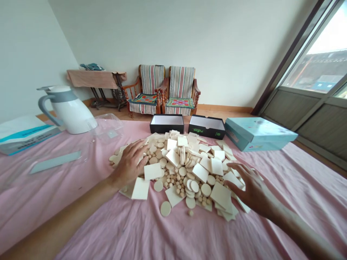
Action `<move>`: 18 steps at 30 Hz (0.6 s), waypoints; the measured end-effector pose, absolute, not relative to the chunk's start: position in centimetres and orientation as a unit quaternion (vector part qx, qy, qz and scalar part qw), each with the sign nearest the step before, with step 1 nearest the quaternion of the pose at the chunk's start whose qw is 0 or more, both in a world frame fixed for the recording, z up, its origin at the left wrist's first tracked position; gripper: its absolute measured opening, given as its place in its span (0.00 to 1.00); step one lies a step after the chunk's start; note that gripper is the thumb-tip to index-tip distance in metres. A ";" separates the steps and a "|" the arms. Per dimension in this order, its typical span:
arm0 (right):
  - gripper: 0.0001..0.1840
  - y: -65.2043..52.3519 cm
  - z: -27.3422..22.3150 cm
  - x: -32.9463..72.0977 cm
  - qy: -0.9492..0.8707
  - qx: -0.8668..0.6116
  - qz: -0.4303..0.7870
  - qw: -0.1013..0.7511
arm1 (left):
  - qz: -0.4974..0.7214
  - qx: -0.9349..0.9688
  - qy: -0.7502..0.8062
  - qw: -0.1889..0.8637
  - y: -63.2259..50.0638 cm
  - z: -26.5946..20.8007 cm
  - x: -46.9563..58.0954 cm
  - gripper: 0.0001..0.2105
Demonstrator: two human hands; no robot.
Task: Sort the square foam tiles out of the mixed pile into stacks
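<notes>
Nearest, on the pink cloth (pixel 130 231), a heap of pale wooden squares and discs (pixel 184 169). Left hand (pixel 130 162) flat on the heap's left edge, fingers spread, gripping nothing. Right hand (pixel 249 187) open at the right edge, fingers splayed over squares, nothing held. Beyond, two black boxes (pixel 166 124), a blue box (pixel 257 134), a white jug (pixel 67 108). Farthest, two striped chairs (pixel 165 90).
</notes>
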State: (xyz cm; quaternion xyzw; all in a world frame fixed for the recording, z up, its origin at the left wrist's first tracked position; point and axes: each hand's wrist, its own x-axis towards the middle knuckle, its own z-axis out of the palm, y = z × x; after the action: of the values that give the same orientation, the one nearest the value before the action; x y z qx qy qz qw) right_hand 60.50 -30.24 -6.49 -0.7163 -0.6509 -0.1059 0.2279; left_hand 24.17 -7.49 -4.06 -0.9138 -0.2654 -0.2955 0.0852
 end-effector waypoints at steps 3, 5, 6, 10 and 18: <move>0.36 -29.7 -6.3 59.6 -0.658 -0.727 -0.067 0.184 | -0.278 -0.943 -0.165 0.078 -10.0 -3.1 28.0 0.18; 0.42 -28.6 -6.1 58.6 -0.661 -0.731 -0.027 0.167 | -0.228 -0.966 -0.093 0.076 -11.6 -3.0 30.5 0.20; 0.44 -27.9 -6.0 58.0 -0.663 -0.731 -0.007 0.162 | -0.208 -0.972 -0.077 0.075 -12.2 -3.1 31.5 0.22; 0.52 -24.6 -5.6 56.1 -0.665 -0.728 0.063 0.158 | -0.183 -0.972 -0.122 0.082 -12.4 -3.9 33.9 0.24; 0.54 -18.9 -4.8 52.7 -0.682 -0.691 0.130 0.202 | -0.226 -0.930 -0.264 0.122 -7.4 -4.1 30.2 0.14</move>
State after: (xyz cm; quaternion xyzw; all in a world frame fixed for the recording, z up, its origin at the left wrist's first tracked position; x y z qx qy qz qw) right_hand 52.74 -18.89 -4.76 -0.6906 -0.6820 0.1305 0.2024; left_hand 30.19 -7.41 -4.06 -0.9296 -0.2638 -0.2264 0.1224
